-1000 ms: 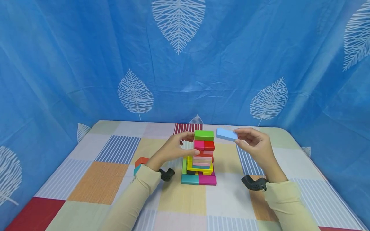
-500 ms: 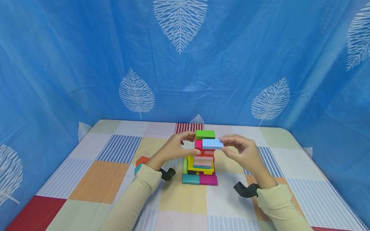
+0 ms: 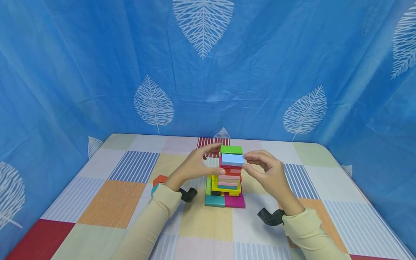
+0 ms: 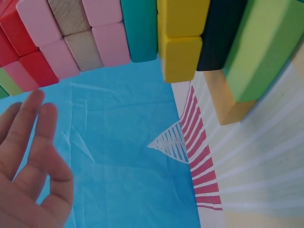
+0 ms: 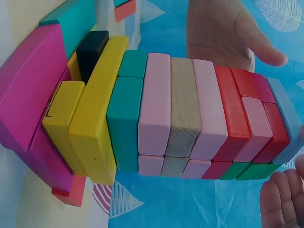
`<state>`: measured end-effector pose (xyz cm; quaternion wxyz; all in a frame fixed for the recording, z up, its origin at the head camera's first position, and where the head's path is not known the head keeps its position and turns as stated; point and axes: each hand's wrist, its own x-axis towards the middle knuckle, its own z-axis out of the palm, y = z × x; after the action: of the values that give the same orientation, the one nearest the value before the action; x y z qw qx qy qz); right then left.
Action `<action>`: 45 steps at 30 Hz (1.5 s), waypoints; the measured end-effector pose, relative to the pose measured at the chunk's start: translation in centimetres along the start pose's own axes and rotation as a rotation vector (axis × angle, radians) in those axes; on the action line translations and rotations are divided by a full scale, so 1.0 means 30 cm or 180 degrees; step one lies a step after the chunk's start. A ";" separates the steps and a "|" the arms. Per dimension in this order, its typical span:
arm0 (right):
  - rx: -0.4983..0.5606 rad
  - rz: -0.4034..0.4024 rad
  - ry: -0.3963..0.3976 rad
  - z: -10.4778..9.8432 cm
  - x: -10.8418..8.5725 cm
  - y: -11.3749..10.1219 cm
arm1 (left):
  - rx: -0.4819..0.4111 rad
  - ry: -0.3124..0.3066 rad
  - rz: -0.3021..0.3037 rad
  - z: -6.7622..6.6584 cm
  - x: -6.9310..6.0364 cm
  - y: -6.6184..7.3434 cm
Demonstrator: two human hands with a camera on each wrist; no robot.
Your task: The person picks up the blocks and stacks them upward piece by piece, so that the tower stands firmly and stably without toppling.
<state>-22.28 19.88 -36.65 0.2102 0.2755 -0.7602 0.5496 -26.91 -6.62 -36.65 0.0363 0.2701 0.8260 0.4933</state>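
A tower of coloured wooden blocks point(image 3: 228, 180) stands mid-table. My right hand point(image 3: 268, 171) pinches the right end of a light blue block point(image 3: 233, 160), which lies flat at the tower's top, in front of a green block point(image 3: 231, 150). In the right wrist view the light blue block point(image 5: 285, 118) meets the red and magenta layer under it. My left hand point(image 3: 197, 164) is at the tower's left side, thumb in front and fingers toward the back. Its fingers point(image 4: 46, 123) look relaxed in the left wrist view, close to the upper blocks; contact is hard to tell.
Teal and magenta blocks point(image 3: 234, 202) form the tower's wide base. Left of it, an orange block point(image 3: 159, 179) and a teal one sit partly behind the left wrist. A patchwork cloth point(image 3: 208, 224) covers the table, and a blue leaf-print curtain point(image 3: 247, 90) surrounds it.
My right hand has carried the light blue block leftward from beside the tower and down onto its top front. The left hand has stayed at the tower's left side.
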 end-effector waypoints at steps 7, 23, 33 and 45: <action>0.0258 0.0381 -0.0288 -0.027 0.022 0.030 | -0.0132 0.0195 0.0039 -0.010 -0.008 0.014; 0.0383 0.0835 -0.0726 -0.028 0.059 0.055 | -0.0016 0.0262 0.0101 -0.004 -0.004 0.015; 0.0561 0.1031 -0.0919 -0.041 0.060 0.088 | -0.0035 0.0170 -0.0061 -0.008 -0.004 0.005; 0.0568 0.1041 -0.0840 -0.025 0.064 0.091 | -0.0055 0.0173 -0.0060 -0.009 -0.001 0.000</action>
<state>-25.50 20.89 -37.18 -0.0082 0.2356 -0.7640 0.6006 -26.97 -6.86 -36.52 0.0208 0.2485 0.8249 0.5073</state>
